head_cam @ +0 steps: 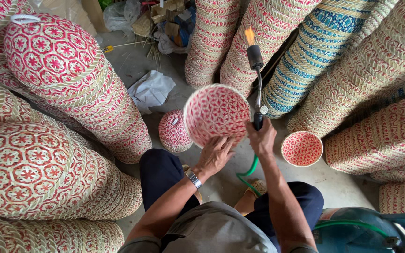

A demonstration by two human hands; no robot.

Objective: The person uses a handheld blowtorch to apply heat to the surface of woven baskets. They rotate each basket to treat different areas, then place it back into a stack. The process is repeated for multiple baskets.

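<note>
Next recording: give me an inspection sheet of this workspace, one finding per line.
Surface: bare concrete floor.
Job's things: red-patterned woven basket tilted up; lit gas torch, flame away from it.
Clutter: crumpled paper; small woven basket; round lid.
Grippers: left hand holds basket rim; right hand grips torch.
Cables: green hose toward blue gas cylinder.
Surroundings: leaning basket stacks on both sides.

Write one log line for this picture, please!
left hand: holds basket | right hand: holds lit torch | flame: beside basket
</note>
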